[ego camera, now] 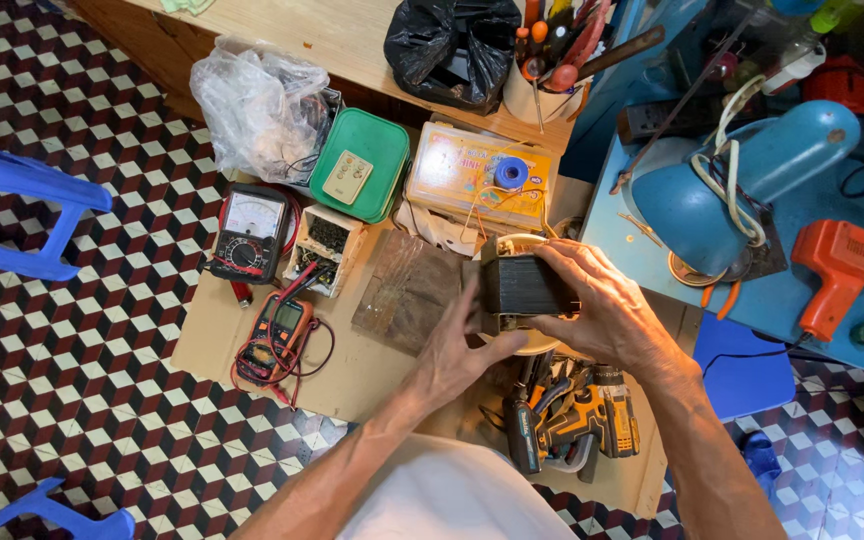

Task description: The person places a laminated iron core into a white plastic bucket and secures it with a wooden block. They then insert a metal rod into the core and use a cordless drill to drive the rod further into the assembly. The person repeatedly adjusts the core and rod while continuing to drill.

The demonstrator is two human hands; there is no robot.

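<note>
A dark, blocky transformer point(524, 285) with thin wires at its top is held between both my hands above a cardboard sheet point(352, 365) on the floor. My right hand point(602, 300) wraps over its right side and top. My left hand point(464, 352) touches its lower left edge with the fingers spread. A wooden board point(407, 290) lies just left of it. Under the transformer shows the pale rim of a round container point(537, 345).
On the cardboard lie an analog meter point(250, 232), an orange digital multimeter point(280, 330), a small parts box point(324, 250), a green box point(360, 165), a yellow case point(480, 178) and a cordless drill point(577, 420). A blue lamp point(742, 180) and orange tool point(837, 265) sit on a blue table at right. Blue stools stand at left.
</note>
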